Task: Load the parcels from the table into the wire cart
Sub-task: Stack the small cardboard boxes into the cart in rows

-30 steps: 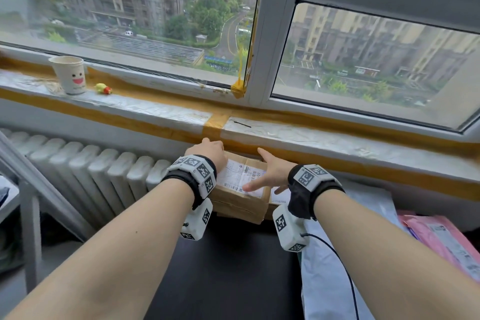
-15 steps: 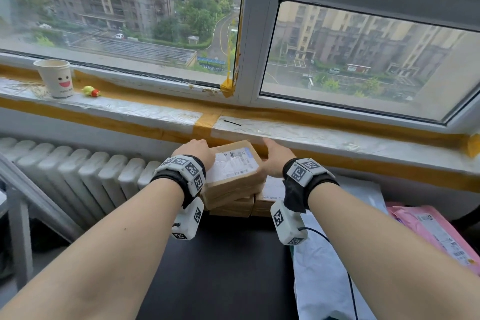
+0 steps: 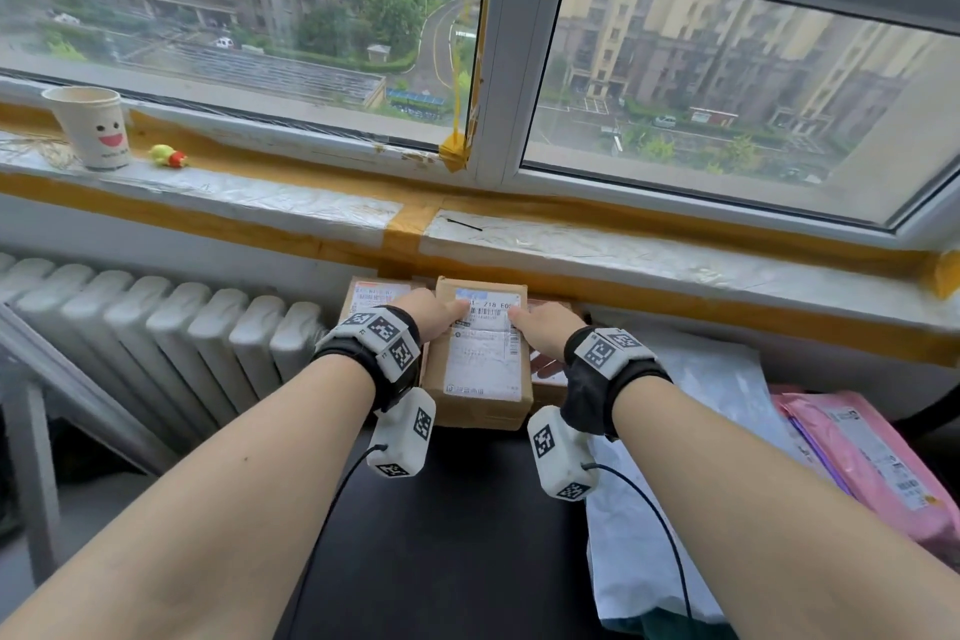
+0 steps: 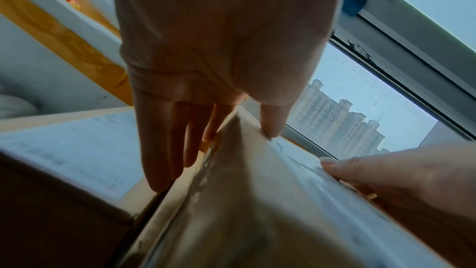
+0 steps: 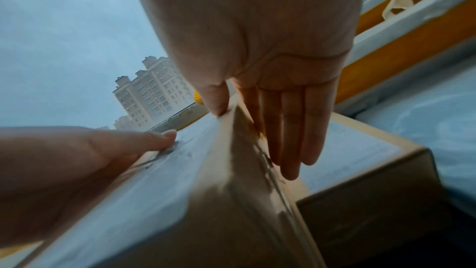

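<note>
Change: brown cardboard parcel with white shipping label [image 3: 480,353], flat on the stack a second ago, now raised between both hands at frame centre | left hand [image 3: 434,314] and right hand [image 3: 540,327] each pinching an upper edge, thumb on top, fingers down the side | lift from black surface [image 3: 467,535] judged begun; wire cart unseen.

Soft overcast daylight enters through the window [image 3: 727,83]; head view is sharp but edge-warped, while both wrist views are dim, bluish, motion-blurred.
</note>
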Demonstrator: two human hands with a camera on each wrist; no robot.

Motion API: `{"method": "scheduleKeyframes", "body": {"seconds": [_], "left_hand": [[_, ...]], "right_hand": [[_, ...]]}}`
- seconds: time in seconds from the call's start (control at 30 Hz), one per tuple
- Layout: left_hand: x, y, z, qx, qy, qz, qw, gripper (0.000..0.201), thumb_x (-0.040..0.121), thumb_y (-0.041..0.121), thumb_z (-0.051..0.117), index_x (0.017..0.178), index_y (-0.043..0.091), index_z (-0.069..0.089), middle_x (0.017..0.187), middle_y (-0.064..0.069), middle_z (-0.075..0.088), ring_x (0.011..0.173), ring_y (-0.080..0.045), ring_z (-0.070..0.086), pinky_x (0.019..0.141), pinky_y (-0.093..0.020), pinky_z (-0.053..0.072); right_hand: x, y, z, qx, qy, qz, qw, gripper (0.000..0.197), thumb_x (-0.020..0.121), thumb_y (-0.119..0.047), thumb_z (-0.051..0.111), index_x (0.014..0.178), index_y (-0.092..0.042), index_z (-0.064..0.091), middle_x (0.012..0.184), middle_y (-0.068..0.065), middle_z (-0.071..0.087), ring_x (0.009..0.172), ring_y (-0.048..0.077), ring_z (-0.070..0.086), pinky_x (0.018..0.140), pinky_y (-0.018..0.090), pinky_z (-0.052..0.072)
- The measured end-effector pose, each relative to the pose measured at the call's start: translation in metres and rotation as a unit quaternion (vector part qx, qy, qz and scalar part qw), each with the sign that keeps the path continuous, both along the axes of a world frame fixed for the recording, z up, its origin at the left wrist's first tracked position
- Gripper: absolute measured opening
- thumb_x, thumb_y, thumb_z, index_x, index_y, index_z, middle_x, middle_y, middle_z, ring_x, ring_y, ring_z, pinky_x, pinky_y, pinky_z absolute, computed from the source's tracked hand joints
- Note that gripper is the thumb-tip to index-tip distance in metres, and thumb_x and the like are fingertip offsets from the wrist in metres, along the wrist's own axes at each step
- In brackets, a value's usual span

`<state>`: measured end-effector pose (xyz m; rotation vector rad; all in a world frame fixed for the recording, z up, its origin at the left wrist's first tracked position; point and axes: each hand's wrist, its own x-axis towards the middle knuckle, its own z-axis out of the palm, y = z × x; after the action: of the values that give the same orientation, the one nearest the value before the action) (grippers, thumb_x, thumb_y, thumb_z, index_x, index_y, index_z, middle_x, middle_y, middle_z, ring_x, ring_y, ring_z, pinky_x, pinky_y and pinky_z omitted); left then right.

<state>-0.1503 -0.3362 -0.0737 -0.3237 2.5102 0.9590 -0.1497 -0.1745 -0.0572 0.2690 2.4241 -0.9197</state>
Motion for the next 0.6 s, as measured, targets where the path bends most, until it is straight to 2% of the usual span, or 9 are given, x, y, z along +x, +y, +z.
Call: {"method": "scheduleKeyframes", "body": {"seconds": [0.07, 0.1, 0.2, 0.33, 0.47, 0.6], "left_hand": [[0.001, 0.001, -0.005, 0.034, -0.010, 0.019, 0.999, 0.063, 0.093, 0.058, 0.042, 0.129, 0.007, 0.052, 0.120, -0.013, 0.062, 0.106, -0.029, 0.062, 0.091, -0.041, 0.052], [0.002, 0.002, -0.006, 0.040, -0.013, 0.025, 0.999, 0.065, 0.093, 0.059, 0.041, 0.130, 0.007, 0.051, 0.122, -0.013, 0.062, 0.106, -0.029, 0.061, 0.091, -0.040, 0.052], [0.005, 0.007, -0.005, 0.027, 0.001, 0.025, 0.999, 0.066, 0.094, 0.057, 0.040, 0.135, 0.006, 0.046, 0.128, -0.014, 0.057, 0.111, -0.031, 0.058, 0.088, -0.036, 0.049], [0.010, 0.015, -0.001, -0.017, 0.021, 0.005, 1.000, 0.069, 0.094, 0.058, 0.039, 0.137, 0.004, 0.043, 0.131, -0.014, 0.055, 0.114, -0.030, 0.056, 0.087, -0.034, 0.047], [0.017, 0.033, 0.010, -0.016, 0.030, -0.004, 0.999, 0.070, 0.092, 0.061, 0.040, 0.131, 0.003, 0.049, 0.124, -0.013, 0.060, 0.106, -0.029, 0.061, 0.082, -0.034, 0.052], [0.032, 0.067, 0.033, -0.021, 0.077, -0.004, 0.997, 0.072, 0.091, 0.062, 0.041, 0.131, 0.002, 0.049, 0.124, -0.013, 0.060, 0.105, -0.028, 0.061, 0.082, -0.035, 0.051]], "right_hand": [[0.002, 0.002, -0.007, -0.045, -0.001, -0.020, 0.999, 0.049, 0.101, -0.043, 0.034, 0.126, -0.005, 0.053, 0.106, 0.012, 0.065, 0.087, 0.029, 0.066, 0.079, 0.039, 0.058], [0.003, 0.002, -0.009, -0.057, 0.001, -0.025, 0.998, 0.049, 0.100, -0.044, 0.034, 0.126, -0.006, 0.053, 0.111, 0.013, 0.065, 0.096, 0.031, 0.066, 0.086, 0.043, 0.056], [0.002, 0.004, -0.016, -0.057, 0.010, -0.031, 0.998, 0.055, 0.096, -0.051, 0.038, 0.124, -0.006, 0.056, 0.119, 0.014, 0.065, 0.105, 0.033, 0.063, 0.095, 0.048, 0.051], [0.006, 0.011, -0.015, -0.083, 0.022, -0.060, 0.994, 0.050, 0.093, -0.047, 0.048, 0.123, -0.008, 0.056, 0.113, 0.010, 0.068, 0.100, 0.030, 0.066, 0.091, 0.047, 0.053], [0.027, 0.029, 0.006, -0.115, 0.040, -0.077, 0.990, 0.027, 0.095, -0.034, 0.052, 0.107, -0.011, 0.059, 0.109, 0.011, 0.069, 0.098, 0.028, 0.068, 0.087, 0.046, 0.056], [0.053, 0.062, 0.030, -0.129, 0.088, -0.088, 0.984, 0.028, 0.095, -0.031, 0.054, 0.113, -0.009, 0.058, 0.108, 0.010, 0.068, 0.097, 0.027, 0.068, 0.086, 0.044, 0.057]]}}
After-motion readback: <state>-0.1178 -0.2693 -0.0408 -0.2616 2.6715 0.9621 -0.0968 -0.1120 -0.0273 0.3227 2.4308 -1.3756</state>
